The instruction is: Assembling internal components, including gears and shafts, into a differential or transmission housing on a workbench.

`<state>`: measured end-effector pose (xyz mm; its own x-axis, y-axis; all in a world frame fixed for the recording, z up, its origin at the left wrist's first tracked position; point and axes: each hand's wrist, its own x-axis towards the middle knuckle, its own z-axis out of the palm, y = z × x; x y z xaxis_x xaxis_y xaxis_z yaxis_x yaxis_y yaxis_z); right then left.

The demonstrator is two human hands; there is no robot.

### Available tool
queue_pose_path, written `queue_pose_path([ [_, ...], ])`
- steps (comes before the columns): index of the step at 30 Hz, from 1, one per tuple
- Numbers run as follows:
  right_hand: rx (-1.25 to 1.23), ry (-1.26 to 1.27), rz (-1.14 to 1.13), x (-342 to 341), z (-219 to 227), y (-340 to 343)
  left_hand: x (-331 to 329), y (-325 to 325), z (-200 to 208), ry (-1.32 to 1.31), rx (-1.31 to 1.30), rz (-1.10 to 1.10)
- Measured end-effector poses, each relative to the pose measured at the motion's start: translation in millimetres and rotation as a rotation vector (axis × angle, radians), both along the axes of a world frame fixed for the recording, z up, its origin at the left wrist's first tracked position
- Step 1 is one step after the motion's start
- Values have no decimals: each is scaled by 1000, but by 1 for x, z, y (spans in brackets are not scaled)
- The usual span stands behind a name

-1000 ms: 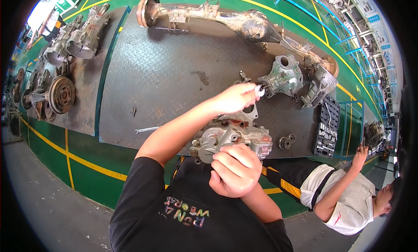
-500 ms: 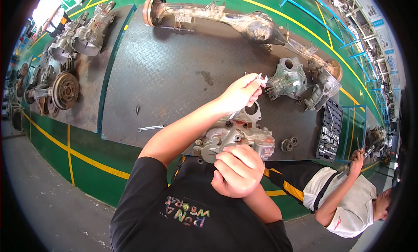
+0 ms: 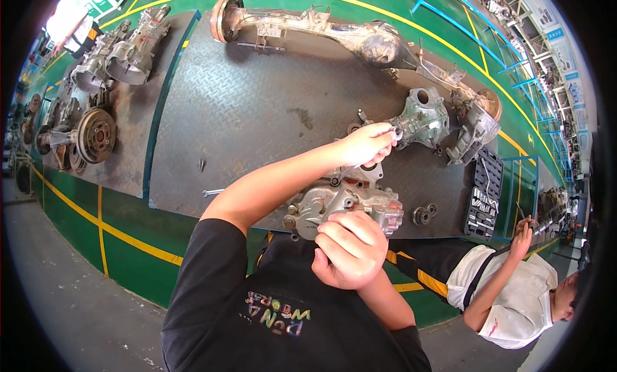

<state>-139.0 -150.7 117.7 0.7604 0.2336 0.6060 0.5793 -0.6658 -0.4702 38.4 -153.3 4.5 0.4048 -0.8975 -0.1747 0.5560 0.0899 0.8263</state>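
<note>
A wrench (image 3: 397, 133) is gripped in my left hand (image 3: 371, 144), its open jaw sticking out past the fingers. Its other end points down toward a grey metal gear housing (image 3: 310, 208) at the table's near edge; my fingers partly cover the shaft. My right hand (image 3: 350, 248) is closed against the near side of this housing, fingers curled in. Whatever that hand holds, if anything, is hidden. Beyond the left hand stands a second cast housing (image 3: 424, 118). Two small gears (image 3: 424, 214) lie right of the near housing.
A long rusty axle (image 3: 334, 31) spans the far side of the metal table (image 3: 238, 102). An open socket set (image 3: 482, 211) sits at the right edge. Another wrench (image 3: 211, 193) lies partly under my left forearm. At the right, a person (image 3: 508, 288) holds a tool.
My left hand has swung slightly toward me and to the right, turning the wrench with it. My left forearm now covers more of the wrench on the table. The right hand has barely moved.
</note>
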Motion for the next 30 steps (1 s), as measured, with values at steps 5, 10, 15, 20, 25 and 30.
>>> queue_pose_path([
  [5, -6, 9, 7, -1, 0, 1, 8, 1, -28, 145, -15, 168],
  [10, 10, 7, 5, 0, -1, -2, 11, 54, -19, 191, -216, 500],
  [15, -1, 38, -7, -2, 1, -3, -9, 111, -39, 287, -443, 675],
  [20, -21, 62, 8, 0, 1, -7, -77, 158, -54, 261, -353, 873],
  [25, -45, 82, 12, 0, 5, -5, -81, 152, -22, 472, -536, 1029],
  [30, -32, 77, 4, 0, 1, -6, -25, 149, 52, 345, -620, 846],
])
